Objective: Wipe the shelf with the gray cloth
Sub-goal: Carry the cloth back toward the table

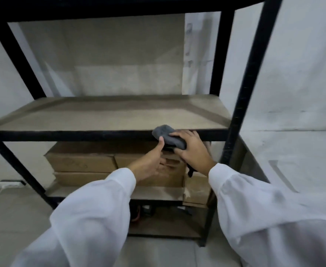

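White sleeves reach out, both hands' grip closed on gray cloth at dusty shelf edge, pale wall behind

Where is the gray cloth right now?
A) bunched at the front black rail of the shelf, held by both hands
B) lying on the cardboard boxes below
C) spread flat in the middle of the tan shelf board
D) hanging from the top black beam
A: the bunched gray cloth sits against the shelf's front black metal rail, with the right hand gripping it and the left hand's thumb touching it.
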